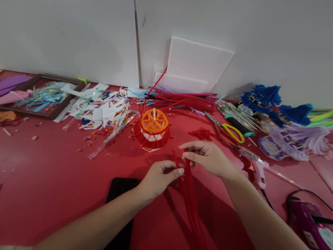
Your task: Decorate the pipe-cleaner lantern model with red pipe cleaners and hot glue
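My left hand [161, 177] is closed, thumb and finger pinching near the top of a bunch of long red pipe cleaners [193, 219]. The bunch hangs down to the table's front edge. Beside it, a little higher and to the right, my right hand [208, 158] is closed on the upper ends of the same pipe cleaners. Its fingertips are partly hidden. Beyond my hands stands a small round craft piece [154, 122] with an orange spoked top and a red fuzzy skirt. Short red clippings [202, 133] lie just past my right hand.
A black flat device [123, 185] lies under my left forearm. On the right are yellow-handled scissors [232, 133], a pink glue gun [258, 172] and a purple box [310, 226] with a cord. Red pipe cleaners [182, 101] and white scraps [106, 109] lie along the wall.
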